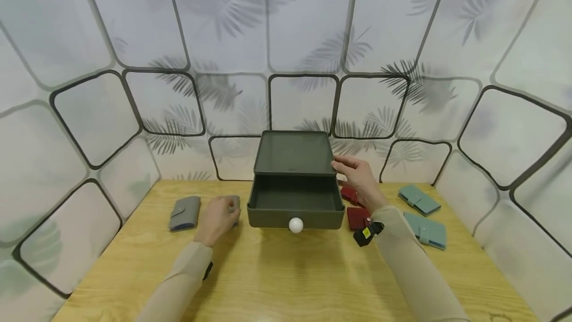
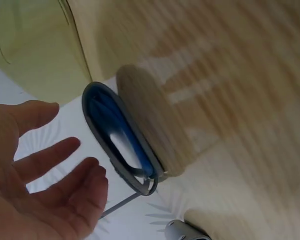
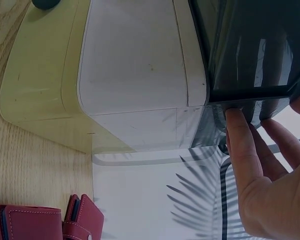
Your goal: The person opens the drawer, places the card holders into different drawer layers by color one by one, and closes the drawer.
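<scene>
A dark grey-green box (image 1: pixel 292 150) stands at the table's middle, its drawer (image 1: pixel 272 218) pulled out towards me and bare inside, with a round white knob (image 1: pixel 296 225). My right hand (image 1: pixel 357 178) touches the box's right side; in the right wrist view its fingers (image 3: pixel 240 135) reach out to that wall, thumb by the corner. Left of the drawer, my left hand (image 1: pixel 218 220) is at a grey wallet (image 1: pixel 235 202), partly hiding it. The left wrist view shows this wallet (image 2: pixel 104 132) edge-on, blue inside, just beyond the spread fingers (image 2: pixel 50 157), which hold nothing.
Another grey wallet (image 1: pixel 185 212) lies farther left. Two red wallets (image 1: pixel 357 217) lie right of the box, partly behind my right arm. Two teal wallets (image 1: pixel 419 199) lie farther right. A patterned curtain (image 1: pixel 232 98) surrounds the wooden table (image 1: pixel 286 282) at back and sides.
</scene>
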Demonstrator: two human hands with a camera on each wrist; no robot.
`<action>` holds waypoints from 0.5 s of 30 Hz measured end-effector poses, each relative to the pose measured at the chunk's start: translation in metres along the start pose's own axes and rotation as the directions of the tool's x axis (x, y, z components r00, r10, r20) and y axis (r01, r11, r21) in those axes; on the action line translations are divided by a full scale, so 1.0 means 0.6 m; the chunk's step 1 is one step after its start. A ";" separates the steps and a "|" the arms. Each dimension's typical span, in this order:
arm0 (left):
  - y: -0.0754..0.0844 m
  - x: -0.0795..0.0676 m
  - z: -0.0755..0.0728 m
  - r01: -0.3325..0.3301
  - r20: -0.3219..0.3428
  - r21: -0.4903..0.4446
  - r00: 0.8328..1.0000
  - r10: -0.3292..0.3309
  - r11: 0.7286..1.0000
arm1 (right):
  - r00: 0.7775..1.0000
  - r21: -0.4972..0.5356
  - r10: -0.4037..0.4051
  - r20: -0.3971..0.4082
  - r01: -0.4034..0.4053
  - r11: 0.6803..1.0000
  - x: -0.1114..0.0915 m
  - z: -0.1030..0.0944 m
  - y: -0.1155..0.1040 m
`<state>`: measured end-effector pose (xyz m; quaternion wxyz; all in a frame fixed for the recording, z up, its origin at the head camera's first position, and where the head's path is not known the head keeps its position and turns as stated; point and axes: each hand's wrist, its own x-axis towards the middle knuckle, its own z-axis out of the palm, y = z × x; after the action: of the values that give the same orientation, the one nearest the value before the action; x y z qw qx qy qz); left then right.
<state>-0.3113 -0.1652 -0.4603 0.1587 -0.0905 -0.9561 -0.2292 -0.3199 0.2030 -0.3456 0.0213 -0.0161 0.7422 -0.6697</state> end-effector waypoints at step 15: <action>0.006 -0.005 0.003 0.228 0.174 0.106 0.954 -0.244 0.968 | 1.000 -0.014 -0.012 -0.005 0.012 1.000 0.001 -0.003 0.002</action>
<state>-0.3080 -0.1616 -0.4617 0.0442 0.0102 -0.9795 -0.1964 -0.3207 0.2050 -0.3465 0.0153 -0.0192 0.7466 -0.6648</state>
